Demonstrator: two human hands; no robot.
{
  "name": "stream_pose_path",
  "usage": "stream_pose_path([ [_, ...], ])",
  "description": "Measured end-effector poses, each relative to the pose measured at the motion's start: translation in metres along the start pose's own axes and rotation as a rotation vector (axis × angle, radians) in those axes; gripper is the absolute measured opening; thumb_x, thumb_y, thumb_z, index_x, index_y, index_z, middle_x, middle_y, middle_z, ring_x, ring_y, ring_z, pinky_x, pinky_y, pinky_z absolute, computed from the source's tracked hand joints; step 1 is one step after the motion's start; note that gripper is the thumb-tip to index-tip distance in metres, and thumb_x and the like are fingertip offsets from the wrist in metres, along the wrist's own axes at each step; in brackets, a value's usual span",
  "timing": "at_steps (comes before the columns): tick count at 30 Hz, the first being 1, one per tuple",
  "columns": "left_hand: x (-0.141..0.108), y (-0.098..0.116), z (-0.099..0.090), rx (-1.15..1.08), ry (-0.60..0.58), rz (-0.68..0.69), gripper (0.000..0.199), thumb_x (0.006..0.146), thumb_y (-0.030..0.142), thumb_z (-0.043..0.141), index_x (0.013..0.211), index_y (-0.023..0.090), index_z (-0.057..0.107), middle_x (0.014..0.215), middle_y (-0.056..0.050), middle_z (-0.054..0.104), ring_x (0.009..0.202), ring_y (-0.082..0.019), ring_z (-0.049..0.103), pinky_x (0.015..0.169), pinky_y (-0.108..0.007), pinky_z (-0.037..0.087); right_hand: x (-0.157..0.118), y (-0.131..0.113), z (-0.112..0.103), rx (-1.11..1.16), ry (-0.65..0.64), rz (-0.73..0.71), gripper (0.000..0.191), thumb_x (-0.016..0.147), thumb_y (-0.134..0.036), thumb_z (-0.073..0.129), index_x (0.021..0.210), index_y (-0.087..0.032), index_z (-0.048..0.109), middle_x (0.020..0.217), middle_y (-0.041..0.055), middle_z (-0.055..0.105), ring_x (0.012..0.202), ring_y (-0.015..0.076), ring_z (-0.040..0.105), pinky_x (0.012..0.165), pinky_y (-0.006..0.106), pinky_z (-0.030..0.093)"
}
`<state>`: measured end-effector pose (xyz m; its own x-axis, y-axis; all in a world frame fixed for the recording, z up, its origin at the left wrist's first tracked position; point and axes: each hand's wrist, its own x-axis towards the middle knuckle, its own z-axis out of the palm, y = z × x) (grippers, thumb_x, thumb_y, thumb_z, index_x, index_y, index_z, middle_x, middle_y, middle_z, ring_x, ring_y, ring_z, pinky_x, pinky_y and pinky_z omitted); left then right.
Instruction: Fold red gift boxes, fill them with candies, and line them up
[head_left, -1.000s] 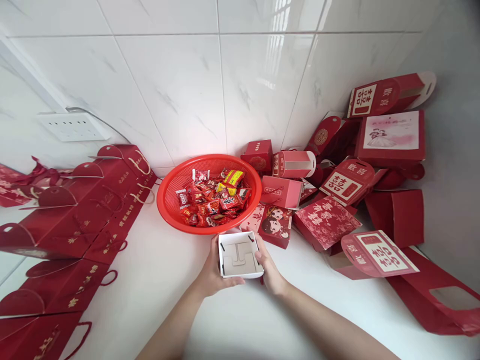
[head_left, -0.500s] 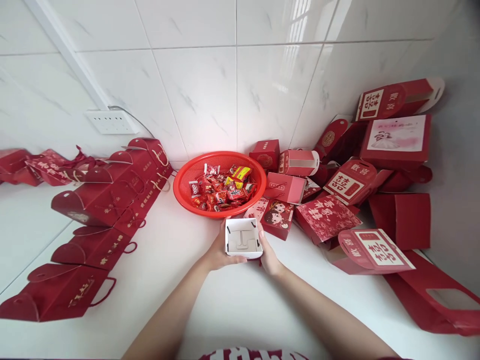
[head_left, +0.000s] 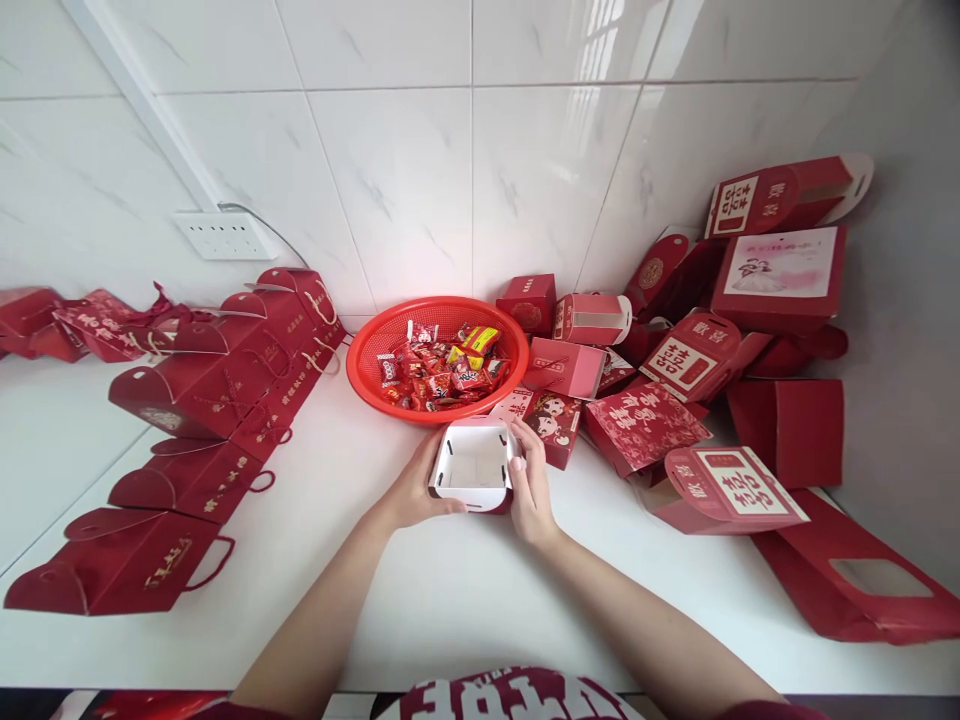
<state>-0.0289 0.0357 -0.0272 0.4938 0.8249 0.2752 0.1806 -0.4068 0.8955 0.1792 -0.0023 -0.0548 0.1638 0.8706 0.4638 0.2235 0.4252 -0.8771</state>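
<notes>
Between my hands is a small gift box point(head_left: 472, 462), red outside and white inside, its top open toward me and nothing inside it. My left hand point(head_left: 414, 485) wraps the box's left side, thumb along the near edge. On the opposite side, my right hand point(head_left: 531, 485) presses its fingers against the wall. Just beyond the box sits a red plastic basket point(head_left: 360, 375) holding several wrapped candies point(head_left: 442, 375).
A row of red handled gift boxes point(head_left: 217, 390) lines the left. Many red boxes point(head_left: 645, 430) lie heaped at the right. Behind the white table point(head_left: 442, 600) rises a tiled wall point(head_left: 390, 180) with a power socket point(head_left: 225, 236).
The box has tipped so its near flap faces me more, and it has shifted slightly left. My right hand's fingers have moved up along its right side.
</notes>
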Motion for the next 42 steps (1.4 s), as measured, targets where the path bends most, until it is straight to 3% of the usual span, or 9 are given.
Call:
stream_pose_path([
  [6, -0.012, 0.042, -0.030, 0.530, -0.149, -0.265, 0.106, 0.079, 0.062, 0.069, 0.160, 0.025, 0.011, 0.163, -0.012, 0.025, 0.148, -0.037, 0.027, 0.119, -0.049, 0.028, 0.012, -0.011, -0.016, -0.239, 0.056, -0.185, 0.038, 0.100, -0.029, 0.047, 0.138, -0.026, 0.045, 0.149, 0.0140, 0.040, 0.141, 0.0305, 0.037, 0.112, 0.062, 0.033],
  [11, -0.009, 0.096, -0.064, 0.727, -0.127, -0.399, 0.061, 0.094, 0.061, 0.046, 0.146, 0.030, 0.048, 0.149, -0.004, 0.051, 0.135, -0.029, 0.049, 0.112, -0.040, 0.039, 0.041, -0.037, -0.040, -0.286, 0.101, -0.414, 0.041, 0.093, -0.016, 0.054, 0.132, -0.024, 0.049, 0.141, 0.0157, 0.047, 0.133, 0.0321, 0.046, 0.103, 0.060, 0.044],
  [15, 0.039, 0.120, -0.102, 0.776, 0.004, -0.317, 0.046, 0.090, 0.059, 0.054, 0.124, 0.031, 0.067, 0.129, 0.000, 0.068, 0.119, -0.025, 0.062, 0.098, -0.030, 0.048, 0.080, -0.078, -0.050, -0.203, 0.257, -0.592, 0.039, 0.088, -0.014, 0.058, 0.126, -0.024, 0.055, 0.130, 0.0139, 0.055, 0.125, 0.0319, 0.053, 0.100, 0.059, 0.047],
  [17, 0.079, 0.114, -0.120, 0.779, 0.112, -0.317, 0.039, 0.093, 0.054, 0.052, 0.116, 0.029, 0.071, 0.123, 0.000, 0.071, 0.114, -0.023, 0.064, 0.099, -0.028, 0.047, 0.096, -0.101, -0.051, -0.163, 0.320, -0.633, 0.034, 0.089, -0.015, 0.057, 0.121, -0.024, 0.058, 0.125, 0.0125, 0.060, 0.121, 0.0310, 0.056, 0.098, 0.058, 0.049],
  [22, 0.169, 0.058, -0.142, 0.773, 0.074, -0.811, 0.026, 0.090, 0.033, 0.066, 0.106, 0.013, 0.070, 0.115, -0.012, 0.069, 0.114, -0.029, 0.062, 0.099, -0.040, 0.048, 0.109, -0.142, -0.050, -0.064, 0.299, -0.716, 0.028, 0.087, -0.007, 0.054, 0.109, -0.022, 0.065, 0.108, 0.0103, 0.066, 0.104, 0.0279, 0.065, 0.087, 0.052, 0.056],
  [29, 0.194, -0.010, -0.143, 0.482, -0.029, -1.125, 0.033, 0.095, 0.035, 0.061, 0.121, 0.015, 0.060, 0.118, -0.010, 0.064, 0.101, -0.022, 0.065, 0.085, -0.041, 0.057, 0.113, -0.140, -0.064, -0.163, 0.074, -0.840, 0.033, 0.082, 0.001, 0.053, 0.106, -0.016, 0.068, 0.104, 0.0109, 0.069, 0.093, 0.0249, 0.068, 0.069, 0.040, 0.059],
  [36, 0.188, -0.005, -0.156, 0.095, -0.069, -0.853, 0.060, 0.080, 0.069, 0.062, 0.109, 0.017, 0.071, 0.106, -0.015, 0.073, 0.094, -0.025, 0.070, 0.076, -0.032, 0.058, 0.127, -0.135, -0.071, -0.151, 0.039, -0.810, 0.035, 0.082, 0.002, 0.054, 0.109, -0.016, 0.068, 0.097, 0.0086, 0.072, 0.089, 0.0231, 0.070, 0.066, 0.036, 0.059],
  [39, 0.191, -0.006, -0.155, 0.087, 0.019, -0.719, 0.057, 0.088, 0.067, 0.051, 0.112, 0.018, 0.068, 0.107, -0.013, 0.073, 0.095, -0.021, 0.070, 0.079, -0.028, 0.056, 0.129, -0.133, -0.073, -0.181, 0.020, -0.825, 0.038, 0.081, 0.003, 0.054, 0.111, -0.016, 0.067, 0.099, 0.0092, 0.072, 0.089, 0.0229, 0.070, 0.066, 0.036, 0.059],
  [42, 0.194, -0.018, -0.153, 0.226, 0.094, -0.760, 0.044, 0.093, 0.054, 0.057, 0.110, 0.014, 0.066, 0.102, -0.010, 0.071, 0.088, -0.019, 0.069, 0.077, -0.031, 0.056, 0.129, -0.131, -0.076, -0.249, 0.013, -0.826, 0.040, 0.082, 0.002, 0.053, 0.113, -0.019, 0.066, 0.099, 0.0080, 0.072, 0.089, 0.0223, 0.070, 0.066, 0.036, 0.060],
])
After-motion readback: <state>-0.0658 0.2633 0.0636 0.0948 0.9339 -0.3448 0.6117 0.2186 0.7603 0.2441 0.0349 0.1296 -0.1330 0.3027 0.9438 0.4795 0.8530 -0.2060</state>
